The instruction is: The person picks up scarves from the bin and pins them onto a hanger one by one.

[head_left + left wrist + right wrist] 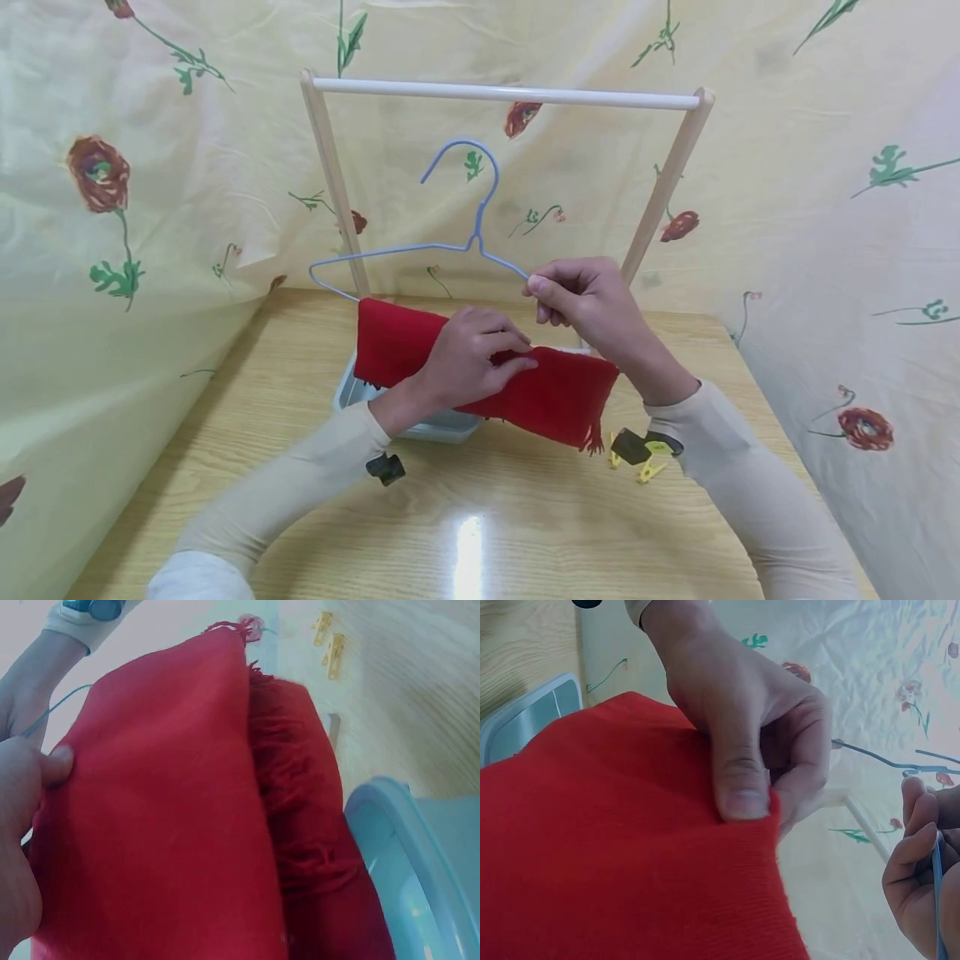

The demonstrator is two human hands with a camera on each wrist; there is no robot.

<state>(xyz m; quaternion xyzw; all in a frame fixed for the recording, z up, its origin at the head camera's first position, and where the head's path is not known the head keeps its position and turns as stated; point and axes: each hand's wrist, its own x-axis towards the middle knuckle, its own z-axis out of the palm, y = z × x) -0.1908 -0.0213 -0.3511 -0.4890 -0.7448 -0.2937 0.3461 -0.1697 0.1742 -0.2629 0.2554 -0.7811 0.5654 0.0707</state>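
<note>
A red fringed scarf (566, 392) hangs folded on a blue wire clothes hanger (390, 249), whose bottom bar is mostly hidden by the cloth. My left hand (476, 354) grips the scarf along its upper edge, and in the right wrist view its thumb (744, 796) presses on the cloth. Higher and to the right, my right hand (588, 304) pinches the hanger's right shoulder. The hanger's hook points up, off any rail. Fringe (289, 795) shows between the scarf's two layers in the left wrist view.
Behind stands a rack with wooden posts and a white rail (510, 93). A light blue basin (442, 432) sits on the wooden table (360, 533), partly under the scarf. Yellow clothespins (649, 472) lie near my right wrist. Flowered cloth (225, 125) surrounds the table's back and sides.
</note>
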